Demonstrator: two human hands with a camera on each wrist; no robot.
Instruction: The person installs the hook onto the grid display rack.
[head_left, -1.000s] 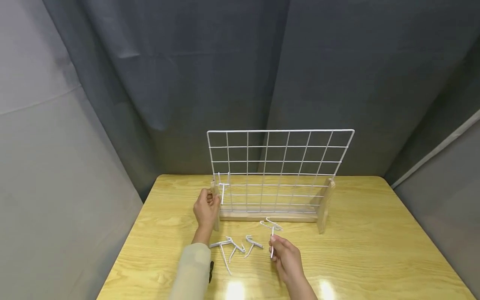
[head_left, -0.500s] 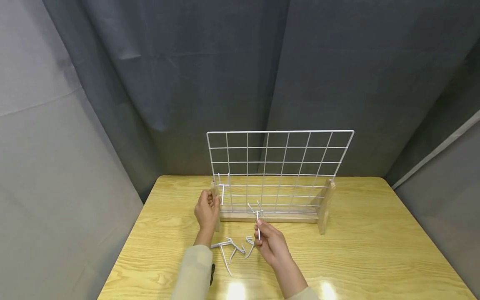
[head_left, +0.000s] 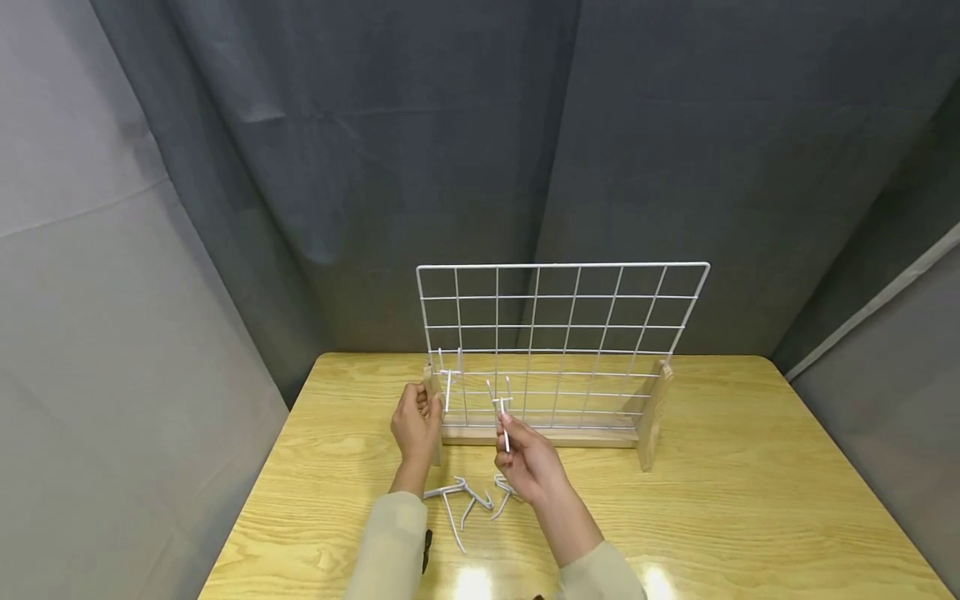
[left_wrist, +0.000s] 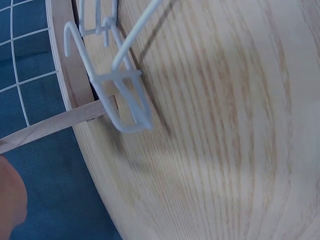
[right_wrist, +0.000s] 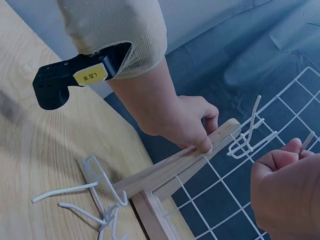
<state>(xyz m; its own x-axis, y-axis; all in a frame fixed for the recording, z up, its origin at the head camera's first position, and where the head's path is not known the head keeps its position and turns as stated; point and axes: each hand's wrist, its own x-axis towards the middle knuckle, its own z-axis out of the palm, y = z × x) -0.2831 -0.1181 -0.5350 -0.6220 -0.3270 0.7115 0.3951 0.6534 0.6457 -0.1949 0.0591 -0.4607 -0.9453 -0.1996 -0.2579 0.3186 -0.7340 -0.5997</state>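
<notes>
A white wire grid panel (head_left: 555,325) stands upright in a wooden stand. My left hand (head_left: 416,425) grips the stand's left wooden upright (right_wrist: 170,167), thumb against its face in the right wrist view. Between thumb and fingers, my right hand (head_left: 534,467) pinches the stem of a white wire hook (head_left: 504,408); its two prongs point up in front of the grid's lower left part. I cannot tell whether they touch the grid. Another white hook (right_wrist: 245,144) hangs on the grid's left edge, near my left hand. Several loose hooks (left_wrist: 120,90) lie on the table below.
The light wooden table (head_left: 750,500) extends to both sides of the stand. At the grid's right end stands the other wooden upright (head_left: 652,417). Dark grey curtains (head_left: 375,167) hang behind. A black camera (right_wrist: 75,75) sits on my left wrist.
My right hand has carried its hook left and up, from over the table to the front of the grid. My left hand has kept its hold on the upright.
</notes>
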